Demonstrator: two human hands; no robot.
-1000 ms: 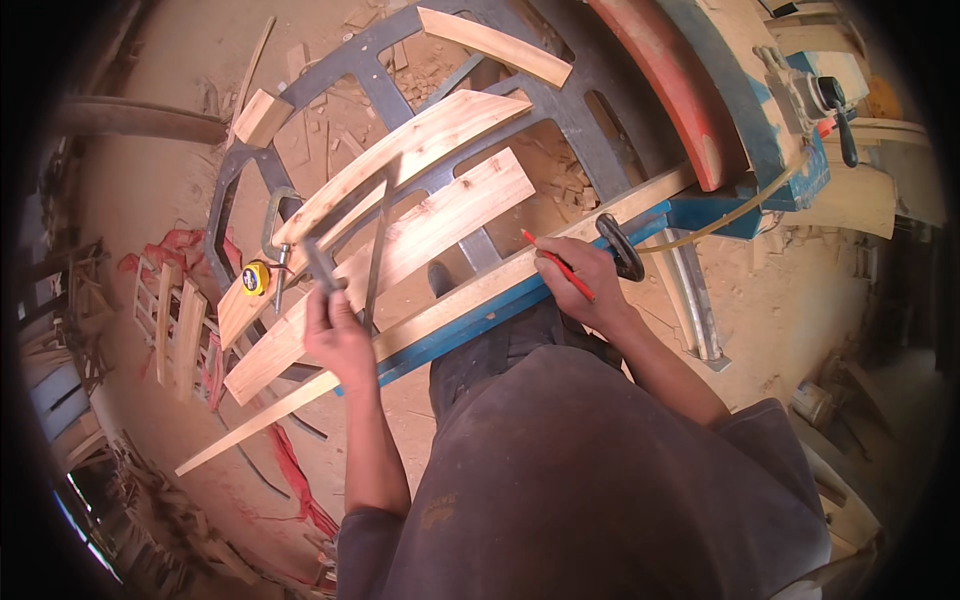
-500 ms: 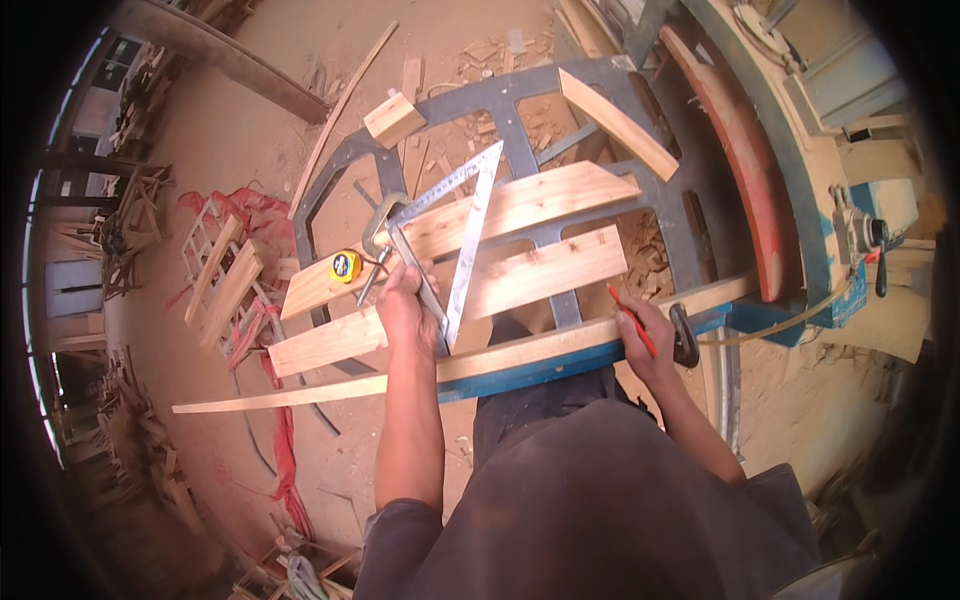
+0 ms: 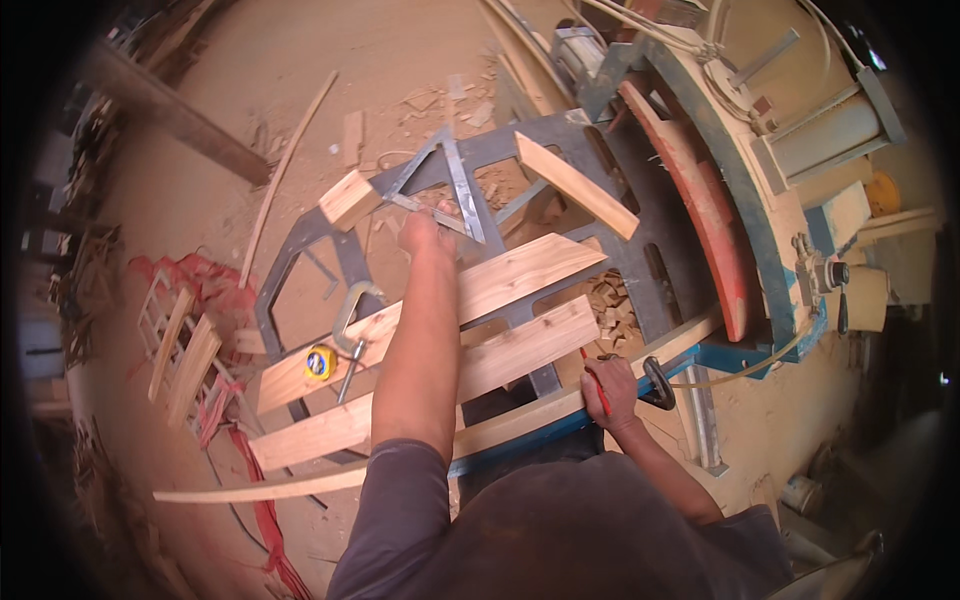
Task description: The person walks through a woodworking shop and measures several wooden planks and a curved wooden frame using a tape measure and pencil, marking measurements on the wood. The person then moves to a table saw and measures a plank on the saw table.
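My left hand (image 3: 424,232) reaches far forward over the grey slotted metal frame (image 3: 300,265), closed on the base of a metal triangle square (image 3: 463,190). The square lies over the frame's far part. At the near edge, my right hand (image 3: 616,388) grips a red pencil (image 3: 600,394) and rests by the long thin wood strip (image 3: 520,418). Two planks lie across the frame: a far one (image 3: 530,272) with an angled end and a near one (image 3: 530,345). My left forearm hides part of both. A yellow tape measure (image 3: 320,362) sits on the far plank beside a C-clamp (image 3: 352,308).
A short wood block (image 3: 349,200) and an angled board (image 3: 577,185) lie on the frame. To the right stands a machine with a curved red piece (image 3: 700,210). A black clamp handle (image 3: 658,384) is beside my right hand. Red cloth (image 3: 205,285) lies at left.
My left hand has carried the triangle square away from the planks, forward to the frame's far part. My right hand keeps the pencil near the strip. The view has shifted.
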